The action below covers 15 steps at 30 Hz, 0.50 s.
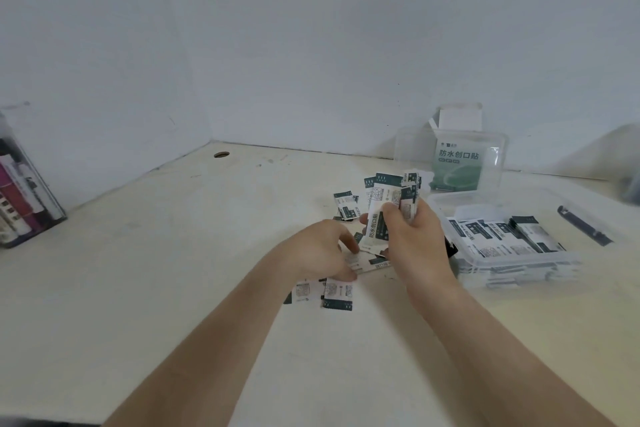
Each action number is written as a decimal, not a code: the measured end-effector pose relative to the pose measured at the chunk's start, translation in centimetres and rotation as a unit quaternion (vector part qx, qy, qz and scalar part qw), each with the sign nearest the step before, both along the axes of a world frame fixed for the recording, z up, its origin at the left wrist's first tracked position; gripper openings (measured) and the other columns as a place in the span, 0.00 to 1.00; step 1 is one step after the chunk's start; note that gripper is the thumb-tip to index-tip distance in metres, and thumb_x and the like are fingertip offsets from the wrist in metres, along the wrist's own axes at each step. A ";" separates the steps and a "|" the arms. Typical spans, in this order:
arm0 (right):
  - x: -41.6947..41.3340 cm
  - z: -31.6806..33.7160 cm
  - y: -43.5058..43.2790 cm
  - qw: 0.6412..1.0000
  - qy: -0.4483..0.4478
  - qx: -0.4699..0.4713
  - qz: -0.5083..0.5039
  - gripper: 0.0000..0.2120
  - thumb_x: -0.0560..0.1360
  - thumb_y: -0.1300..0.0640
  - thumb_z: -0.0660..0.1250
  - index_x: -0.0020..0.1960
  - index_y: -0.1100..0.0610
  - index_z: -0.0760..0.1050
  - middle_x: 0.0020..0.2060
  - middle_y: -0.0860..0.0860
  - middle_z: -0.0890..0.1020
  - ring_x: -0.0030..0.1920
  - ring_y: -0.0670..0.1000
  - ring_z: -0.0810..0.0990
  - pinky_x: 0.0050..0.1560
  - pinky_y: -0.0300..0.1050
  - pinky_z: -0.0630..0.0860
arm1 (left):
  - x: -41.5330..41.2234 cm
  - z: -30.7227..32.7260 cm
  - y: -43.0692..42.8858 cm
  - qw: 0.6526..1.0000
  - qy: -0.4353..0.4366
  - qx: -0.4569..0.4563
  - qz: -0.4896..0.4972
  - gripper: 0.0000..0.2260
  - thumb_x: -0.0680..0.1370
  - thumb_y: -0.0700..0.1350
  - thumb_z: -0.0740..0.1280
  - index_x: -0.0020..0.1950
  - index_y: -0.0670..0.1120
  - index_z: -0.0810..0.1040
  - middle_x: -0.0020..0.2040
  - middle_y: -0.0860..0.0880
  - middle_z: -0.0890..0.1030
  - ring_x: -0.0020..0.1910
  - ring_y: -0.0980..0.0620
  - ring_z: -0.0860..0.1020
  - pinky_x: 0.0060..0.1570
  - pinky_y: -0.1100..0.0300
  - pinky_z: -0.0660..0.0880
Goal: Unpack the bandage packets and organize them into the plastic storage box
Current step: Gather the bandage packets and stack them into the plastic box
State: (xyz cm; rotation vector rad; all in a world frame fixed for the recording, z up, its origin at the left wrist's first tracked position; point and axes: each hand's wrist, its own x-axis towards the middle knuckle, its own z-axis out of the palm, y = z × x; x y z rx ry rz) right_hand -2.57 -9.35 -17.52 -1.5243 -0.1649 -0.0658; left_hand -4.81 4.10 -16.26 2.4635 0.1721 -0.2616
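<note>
The right hand [412, 239] is gripping a bunch of packets [382, 206]; just below it, the left hand [317, 250] is pinching one packet [363, 262] on the table [173, 288]; the box [512, 276] is sitting right of the grip.

The left hand [322, 253] and the right hand [412, 239] are both showing bare, with uncovered knuckles, fingers and thumbs. Behind each grip the wrist is running on bare into a long, smooth forearm. The left forearm [225, 340] and the right forearm [485, 340] are widening steadily away from the grip, uncovered to the lower edge of view. Fingernail detail is blurring out.
</note>
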 end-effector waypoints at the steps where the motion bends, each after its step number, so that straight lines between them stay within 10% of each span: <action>1: 0.0 0.0 -0.1 1.000 0.000 0.003 -0.003 0.07 0.76 0.56 0.60 0.49 0.57 0.74 0.43 0.58 0.85 0.43 0.63 0.83 0.44 0.64 0.80 | 0.1 0.0 0.2 1.000 0.004 0.001 -0.002 0.16 0.70 0.40 0.76 0.54 0.50 0.77 0.38 0.53 0.73 0.36 0.55 0.72 0.36 0.61 0.68; 10: 0.1 -0.1 -0.3 0.999 0.010 0.030 0.001 0.07 0.81 0.61 0.57 0.50 0.54 0.73 0.39 0.54 0.86 0.39 0.55 0.85 0.38 0.51 0.82 | 1.5 0.4 1.3 1.000 -0.004 -0.010 -0.002 0.07 0.69 0.39 0.77 0.39 0.47 0.80 0.36 0.50 0.80 0.36 0.52 0.77 0.47 0.56 0.76; 15: 0.1 -0.5 -0.2 0.999 -0.013 0.007 -0.033 0.06 0.82 0.59 0.57 0.47 0.52 0.70 0.40 0.55 0.84 0.38 0.52 0.84 0.33 0.41 0.73 | 0.0 0.6 4.2 0.988 -0.110 -0.064 0.087 0.05 0.75 0.43 0.73 0.39 0.45 0.83 0.37 0.44 0.84 0.32 0.52 0.74 0.36 0.60 0.71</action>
